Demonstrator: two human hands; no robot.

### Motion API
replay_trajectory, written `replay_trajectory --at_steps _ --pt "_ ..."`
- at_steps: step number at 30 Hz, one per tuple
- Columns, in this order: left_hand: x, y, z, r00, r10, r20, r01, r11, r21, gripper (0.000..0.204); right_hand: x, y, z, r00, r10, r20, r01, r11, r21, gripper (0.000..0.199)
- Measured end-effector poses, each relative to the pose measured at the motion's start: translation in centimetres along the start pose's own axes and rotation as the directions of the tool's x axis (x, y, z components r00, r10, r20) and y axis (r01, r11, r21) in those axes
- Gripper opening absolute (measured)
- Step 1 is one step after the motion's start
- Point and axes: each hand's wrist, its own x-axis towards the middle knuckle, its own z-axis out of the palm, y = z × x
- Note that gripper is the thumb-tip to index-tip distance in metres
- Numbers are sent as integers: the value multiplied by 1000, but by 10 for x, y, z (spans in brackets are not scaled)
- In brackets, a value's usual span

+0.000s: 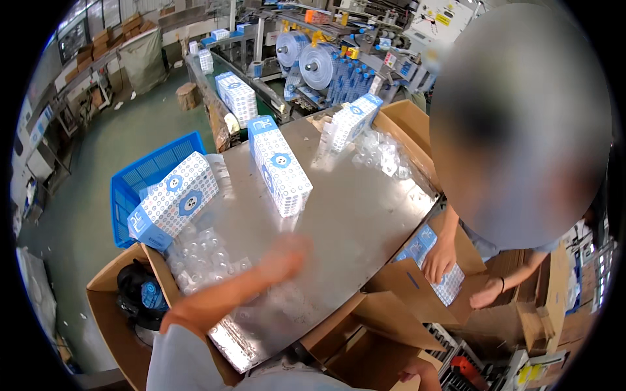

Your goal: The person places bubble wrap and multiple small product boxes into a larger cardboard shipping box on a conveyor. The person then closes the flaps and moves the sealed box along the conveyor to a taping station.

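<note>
My left hand (289, 257) reaches over the metal table, its fingers smeared by motion. Just beyond it a white-and-blue patterned pack (280, 163) stands on the table, apart from the hand. My right hand (418, 371) is low at the right side of an open cardboard box (372, 355); its fingers are partly hidden, so I cannot tell whether they grip the edge. Another patterned pack (179, 199) lies tilted at the table's left edge, by clear plastic wrap (205, 260). A third pack (355, 120) stands at the far edge.
A co-worker's hand (439, 260) rests on a pack in a carton at the right. A blue crate (156, 159) and a carton (107, 296) with black items flank the left edge. More packs sit on a conveyor (267, 98) beyond, beside film rolls (316, 65).
</note>
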Motion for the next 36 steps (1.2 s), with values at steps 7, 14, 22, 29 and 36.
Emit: replay_trajectory --at_steps 7,14,22,29,36 --pt "146 -151 -92 998 -60 4 49 856 515 63 -35 -302 -104 857 -224 -463 306 946 109 33" --pt "188 -111 -36 814 346 466 -493 836 241 51 29 -406 -182 352 -599 -719 367 795 -483 67" --pt "203 -193 -99 973 78 -216 66 805 589 47 117 -469 -215 418 -416 -807 -72 871 -486 109" --pt "234 -169 -80 912 -86 400 -194 769 608 88 108 -471 -218 463 -515 -722 -39 802 -597 107" --pt "189 -159 -71 904 -215 371 111 953 282 111 82 -402 -225 541 -402 -739 63 895 -441 105"
